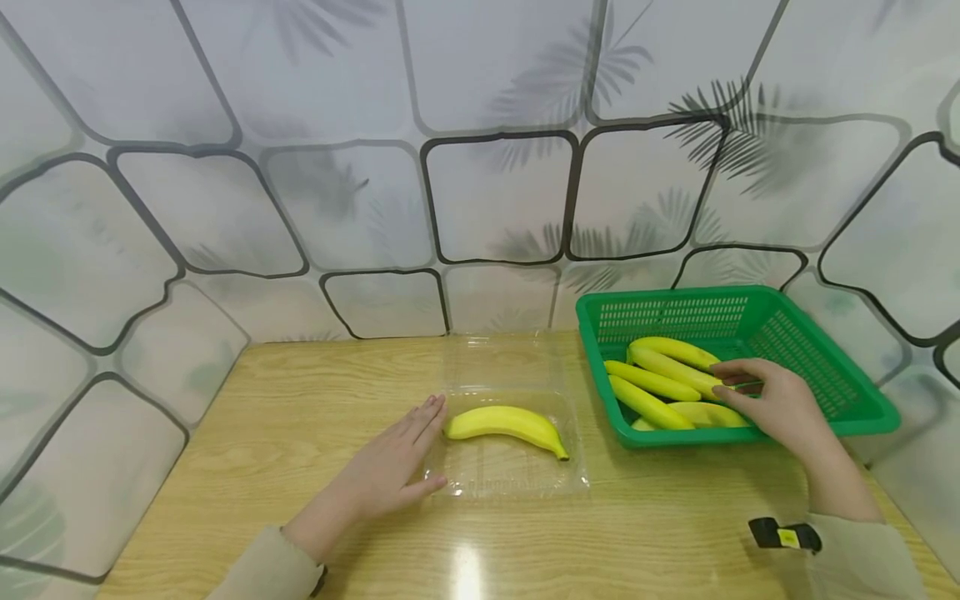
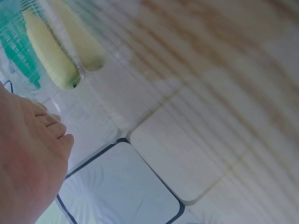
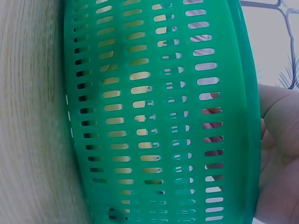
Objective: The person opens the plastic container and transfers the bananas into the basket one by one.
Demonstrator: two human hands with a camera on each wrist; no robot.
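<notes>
On the table lies an open clear plastic clamshell box with its lid folded back toward the wall. One yellow banana lies across its base, stem pointing right. My left hand rests flat at the box's left edge, fingers straight and thumb spread; the left wrist view shows the hand beside the banana seen through plastic. My right hand reaches over the front of a green basket, thumb and fingers curved round the right end of a banana. Its fingertips are hidden in the right wrist view.
Several more bananas lie in the basket's left half. The basket's slotted wall fills most of the right wrist view. A patterned wall stands right behind the wooden table and along both sides.
</notes>
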